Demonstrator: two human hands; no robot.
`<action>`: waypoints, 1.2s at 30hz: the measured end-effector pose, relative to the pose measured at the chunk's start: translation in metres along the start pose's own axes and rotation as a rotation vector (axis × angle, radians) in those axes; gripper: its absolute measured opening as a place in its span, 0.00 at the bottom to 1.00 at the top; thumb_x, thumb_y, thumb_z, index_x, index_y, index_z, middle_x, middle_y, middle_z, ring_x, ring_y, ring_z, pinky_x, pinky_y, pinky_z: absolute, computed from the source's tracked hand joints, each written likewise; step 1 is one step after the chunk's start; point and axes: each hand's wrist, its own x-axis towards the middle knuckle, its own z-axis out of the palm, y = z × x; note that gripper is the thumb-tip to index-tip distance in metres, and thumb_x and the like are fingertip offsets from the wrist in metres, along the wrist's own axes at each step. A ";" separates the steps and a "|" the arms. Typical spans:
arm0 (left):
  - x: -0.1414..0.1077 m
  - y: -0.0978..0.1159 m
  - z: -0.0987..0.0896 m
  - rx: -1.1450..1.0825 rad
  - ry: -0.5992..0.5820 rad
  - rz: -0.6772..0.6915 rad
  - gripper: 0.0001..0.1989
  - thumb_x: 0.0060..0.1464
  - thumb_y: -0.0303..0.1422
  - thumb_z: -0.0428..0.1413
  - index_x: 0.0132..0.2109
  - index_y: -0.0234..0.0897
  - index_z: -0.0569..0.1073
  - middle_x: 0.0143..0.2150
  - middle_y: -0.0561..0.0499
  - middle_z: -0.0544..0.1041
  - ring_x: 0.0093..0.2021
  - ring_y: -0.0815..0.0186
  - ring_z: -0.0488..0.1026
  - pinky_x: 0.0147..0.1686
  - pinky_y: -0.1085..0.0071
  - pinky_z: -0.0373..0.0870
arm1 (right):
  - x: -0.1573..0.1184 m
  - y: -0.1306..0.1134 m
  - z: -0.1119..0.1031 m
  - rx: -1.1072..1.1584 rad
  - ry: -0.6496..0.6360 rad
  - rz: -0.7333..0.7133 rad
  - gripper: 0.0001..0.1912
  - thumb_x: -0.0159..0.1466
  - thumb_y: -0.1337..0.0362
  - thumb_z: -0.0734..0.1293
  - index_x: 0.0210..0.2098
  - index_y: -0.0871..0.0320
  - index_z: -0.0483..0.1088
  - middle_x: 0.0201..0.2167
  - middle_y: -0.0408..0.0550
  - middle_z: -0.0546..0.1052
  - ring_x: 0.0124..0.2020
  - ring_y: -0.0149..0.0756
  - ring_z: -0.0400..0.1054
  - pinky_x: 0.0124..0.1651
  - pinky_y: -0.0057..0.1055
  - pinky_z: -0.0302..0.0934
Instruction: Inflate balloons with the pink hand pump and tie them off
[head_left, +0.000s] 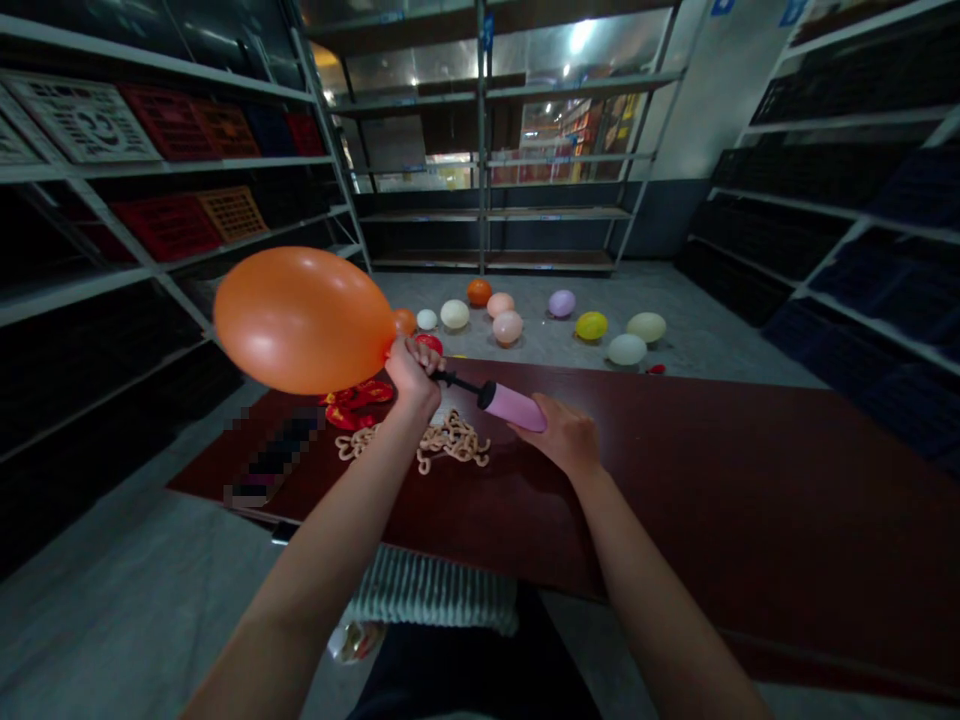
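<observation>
Holding, left hand (415, 374): fingers bunched around the neck of an inflated orange balloon (300, 320), beside the black end of a pink hand pump (516, 407), over the table's left half.
Right hand (566, 437): curled around the pump's pink barrel above the table's middle.
Orange balloon: hangs over the table's far left side, probably featherlight, springy and easily burst; best held by its neck, with nails off the taut skin.
Pump: black rod showing over the table, likely light, stiff and smooth; the barrel suits a full-hand hold.
Curly beige pieces (457, 440): on the table's left half, near the left forearm, with red-and-gold items (360, 402) beyond.
Table (712, 450): far edge just past the hands, near edge beneath the forearms; its broad right side appears to offer the right elbow more room.
Floor balloons (592, 326): scattered beyond the table's far edge.
</observation>
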 end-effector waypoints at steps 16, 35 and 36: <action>0.023 0.074 -0.002 -0.024 -0.033 0.065 0.24 0.65 0.32 0.44 0.20 0.37 0.49 0.12 0.59 0.49 0.10 0.75 0.46 0.14 0.74 0.47 | 0.004 -0.006 -0.001 -0.071 0.054 -0.093 0.23 0.61 0.46 0.66 0.44 0.58 0.73 0.33 0.49 0.80 0.30 0.37 0.73 0.34 0.31 0.58; -0.007 -0.035 0.076 0.064 -0.276 -0.088 0.28 0.66 0.42 0.46 0.18 0.38 0.50 0.11 0.59 0.48 0.10 0.75 0.45 0.12 0.74 0.46 | 0.006 0.005 -0.017 0.020 0.030 0.227 0.23 0.59 0.45 0.67 0.42 0.57 0.72 0.32 0.48 0.80 0.30 0.39 0.74 0.30 0.31 0.53; -0.011 -0.045 0.074 0.066 -0.270 -0.112 0.28 0.67 0.42 0.45 0.18 0.38 0.51 0.10 0.59 0.48 0.09 0.75 0.45 0.12 0.74 0.46 | 0.006 0.005 -0.016 0.015 0.016 0.233 0.22 0.59 0.45 0.67 0.42 0.57 0.72 0.32 0.48 0.80 0.30 0.39 0.73 0.29 0.31 0.52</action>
